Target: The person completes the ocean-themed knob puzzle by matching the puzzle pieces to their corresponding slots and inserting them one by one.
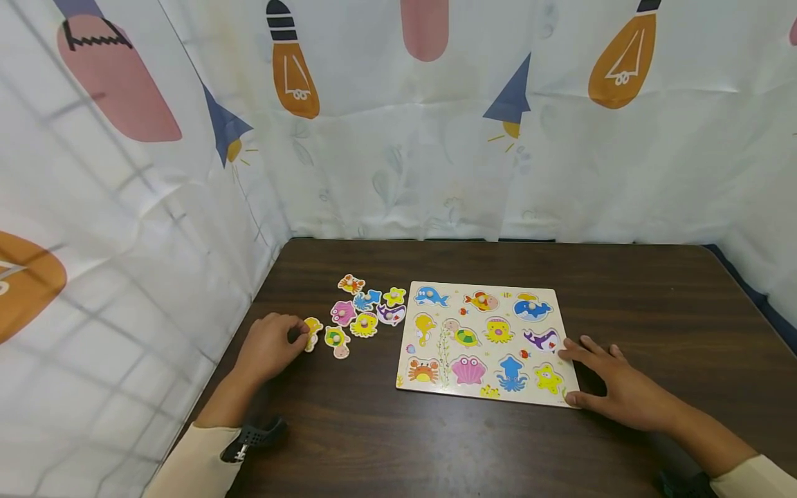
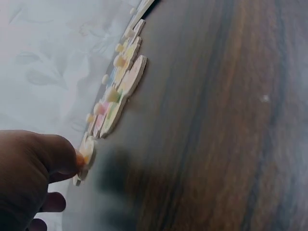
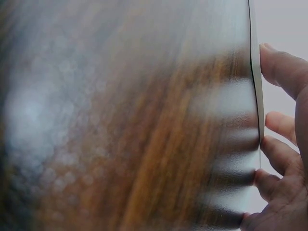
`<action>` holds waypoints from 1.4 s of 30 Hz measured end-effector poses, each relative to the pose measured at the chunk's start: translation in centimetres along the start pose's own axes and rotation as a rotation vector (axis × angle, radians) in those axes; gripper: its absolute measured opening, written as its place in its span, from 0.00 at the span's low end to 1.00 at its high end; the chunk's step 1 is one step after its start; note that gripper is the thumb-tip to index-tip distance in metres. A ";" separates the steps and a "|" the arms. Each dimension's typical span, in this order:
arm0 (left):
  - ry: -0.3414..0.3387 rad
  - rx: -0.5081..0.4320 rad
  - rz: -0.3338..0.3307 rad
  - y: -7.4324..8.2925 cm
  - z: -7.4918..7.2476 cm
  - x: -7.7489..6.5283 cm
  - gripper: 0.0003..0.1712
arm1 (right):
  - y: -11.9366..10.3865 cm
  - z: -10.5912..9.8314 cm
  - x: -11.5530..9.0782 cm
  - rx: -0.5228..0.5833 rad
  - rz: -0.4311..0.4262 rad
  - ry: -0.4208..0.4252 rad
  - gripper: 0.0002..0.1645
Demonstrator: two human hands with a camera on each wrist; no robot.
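My left hand (image 1: pixel 272 347) is at the left end of a group of loose wooden puzzle pieces. Its thumb and finger pinch a yellow seahorse puzzle piece (image 1: pixel 313 330) by the knob; the left wrist view shows the seahorse piece (image 2: pixel 88 156) low over the dark table. Next to it lies a turtle piece (image 1: pixel 337 338). My right hand (image 1: pixel 623 393) has its fingers spread, with thumb and fingertips at the right edge of the puzzle board (image 1: pixel 492 285). That board lies flat and shows printed sea animals.
Beyond the turtle lie a crab piece (image 1: pixel 351 283), a pink shell (image 1: pixel 343 313), a blue squid (image 1: pixel 367 299), a yellow octopus (image 1: pixel 364 324), a star (image 1: pixel 394 297) and a purple whale (image 1: pixel 391 315). The brown table (image 1: pixel 473 449) meets a printed white curtain (image 1: pixel 405 152) at the back.
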State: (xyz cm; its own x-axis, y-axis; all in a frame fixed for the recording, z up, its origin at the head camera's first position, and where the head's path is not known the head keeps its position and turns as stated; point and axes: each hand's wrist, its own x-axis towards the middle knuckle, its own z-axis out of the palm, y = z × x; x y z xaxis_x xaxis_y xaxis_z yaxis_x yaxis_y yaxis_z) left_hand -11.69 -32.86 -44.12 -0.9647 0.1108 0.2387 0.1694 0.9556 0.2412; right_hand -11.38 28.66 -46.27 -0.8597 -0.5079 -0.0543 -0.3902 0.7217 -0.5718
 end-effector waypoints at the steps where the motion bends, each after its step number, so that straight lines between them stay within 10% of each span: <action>1: 0.012 -0.007 0.010 0.1 0.0 0.1 0.03 | 0.0 0.0 0.0 -0.002 -0.003 0.003 0.48; 42: 0.074 -0.066 0.379 8.7 2.0 4.3 0.05 | -0.3 -0.1 -0.1 0.029 -0.007 0.006 0.47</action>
State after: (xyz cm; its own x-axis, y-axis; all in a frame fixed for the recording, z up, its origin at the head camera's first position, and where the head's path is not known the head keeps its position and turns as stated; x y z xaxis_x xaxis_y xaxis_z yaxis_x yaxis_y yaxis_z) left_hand -14.77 -23.57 -42.85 -0.8143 0.4306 0.3893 0.5263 0.8305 0.1822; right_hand -11.19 28.56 -46.07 -0.8592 -0.5097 -0.0451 -0.3863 0.7039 -0.5960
